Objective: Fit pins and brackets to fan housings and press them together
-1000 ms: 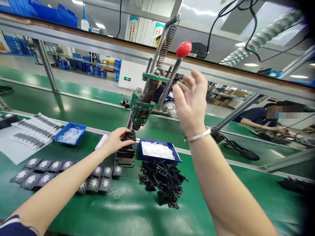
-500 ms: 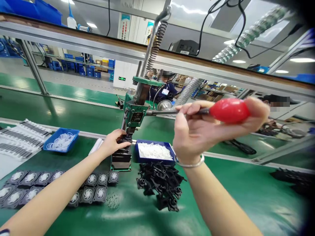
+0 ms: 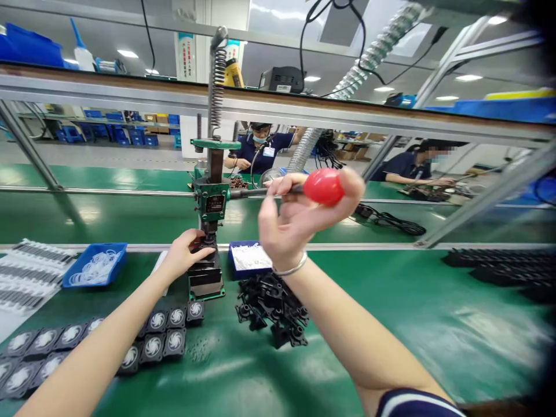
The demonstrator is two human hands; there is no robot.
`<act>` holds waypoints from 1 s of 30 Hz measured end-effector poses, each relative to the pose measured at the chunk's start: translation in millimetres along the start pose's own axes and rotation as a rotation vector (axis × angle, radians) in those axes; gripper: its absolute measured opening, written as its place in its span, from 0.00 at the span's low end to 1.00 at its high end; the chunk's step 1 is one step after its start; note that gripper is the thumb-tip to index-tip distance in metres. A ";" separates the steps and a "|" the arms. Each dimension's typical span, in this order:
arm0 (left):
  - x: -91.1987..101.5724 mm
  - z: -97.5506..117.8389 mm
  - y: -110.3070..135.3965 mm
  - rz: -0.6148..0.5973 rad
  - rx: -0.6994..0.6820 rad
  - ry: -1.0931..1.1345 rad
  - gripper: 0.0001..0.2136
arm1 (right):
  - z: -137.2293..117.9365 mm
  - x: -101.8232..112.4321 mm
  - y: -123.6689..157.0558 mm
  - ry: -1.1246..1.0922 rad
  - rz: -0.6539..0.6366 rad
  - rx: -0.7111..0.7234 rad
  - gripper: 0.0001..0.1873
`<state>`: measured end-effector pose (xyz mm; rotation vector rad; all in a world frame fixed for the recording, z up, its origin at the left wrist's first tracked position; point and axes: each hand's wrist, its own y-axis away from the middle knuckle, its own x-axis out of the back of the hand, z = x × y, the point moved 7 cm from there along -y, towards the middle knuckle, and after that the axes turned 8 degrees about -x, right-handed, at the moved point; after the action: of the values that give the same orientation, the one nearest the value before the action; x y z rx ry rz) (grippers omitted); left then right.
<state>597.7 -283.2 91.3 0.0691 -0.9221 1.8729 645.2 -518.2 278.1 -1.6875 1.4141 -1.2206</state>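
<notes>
A green hand-operated arbor press (image 3: 211, 200) stands on the green bench, with a coil spring at its top. My left hand (image 3: 186, 255) is at its base, thumb and fingers closed round a small black plastic part (image 3: 210, 238) directly below the ram; the fingers partly hide this part. My right hand (image 3: 299, 214) is closed on the press lever (image 3: 256, 192), fingers along the rod and the red knob (image 3: 324, 187) against the palm. Below the right hand lies a heap of black plastic parts (image 3: 273, 307). Black square frames with white fan-like centres (image 3: 153, 346) lie in rows under my left forearm.
A blue tray of white rings (image 3: 95, 265) sits left of the press. Right of it, a dark blue box (image 3: 249, 260) contains small white pieces. White-and-black strips (image 3: 32, 272) lie far left, dark stacked parts (image 3: 499, 269) far right. Two co-workers (image 3: 264, 145) sit beyond the frame.
The view has shifted, so the press appears farther left. The lever and right hand appear slightly lower and nearer the press. My left hand stays at the part under the ram.
</notes>
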 end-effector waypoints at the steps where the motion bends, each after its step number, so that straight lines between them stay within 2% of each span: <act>1: 0.4 -0.5 -0.6 0.001 0.002 -0.001 0.21 | -1.7 3.4 -4.5 0.014 -0.005 0.006 0.39; 5: 2.3 2.5 -4.0 0.014 0.008 0.006 0.22 | -13.7 12.2 -12.3 0.053 -0.022 0.000 0.42; 8: 2.3 19.5 5.0 0.046 0.004 -0.020 0.21 | -20.7 9.8 12.9 0.016 -0.018 -0.073 0.43; 10: -0.4 40.1 24.1 0.094 -0.036 -0.115 0.19 | -21.2 -6.6 53.9 -0.027 -0.142 -0.158 0.43; 12: -10.5 64.7 52.6 0.132 -0.118 -0.229 0.20 | -19.0 -32.0 111.3 -0.047 -0.367 -0.273 0.45; 13: -19.5 77.0 68.2 0.138 -0.173 -0.267 0.21 | -16.5 -40.9 140.9 -0.053 -0.434 -0.349 0.44; 16: -55.8 106.8 107.3 0.127 -0.340 -0.357 0.22 | -8.3 -42.9 206.6 -0.007 -0.370 -0.522 0.28; 18: -77.6 117.4 119.9 0.122 -0.408 -0.396 0.22 | -2.8 -32.9 225.9 0.064 -0.299 -0.541 0.18; 20: -91.1 120.7 121.2 0.079 -0.430 -0.409 0.23 | 10.8 -15.4 229.8 0.131 -0.266 -0.526 0.15; 22: -92.7 116.0 116.5 -0.009 -0.381 -0.427 0.25 | 42.1 15.8 227.2 0.231 -0.212 -0.566 0.19; 26: -67.4 84.0 111.6 -0.257 -0.177 -0.613 0.24 | 145.5 111.5 238.1 0.584 -0.074 -0.857 0.27; 28: -54.2 63.1 113.1 -0.400 -0.123 -0.728 0.21 | 193.5 154.3 252.5 0.746 -0.097 -0.979 0.25; 30: -48.6 44.9 114.3 -0.551 -0.093 -0.785 0.14 | 228.9 186.2 263.1 0.819 -0.117 -1.040 0.22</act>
<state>514.9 -371.1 37.8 0.9561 -1.3379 1.2682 750.7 -784.4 5.5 -1.9715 2.8392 -1.4261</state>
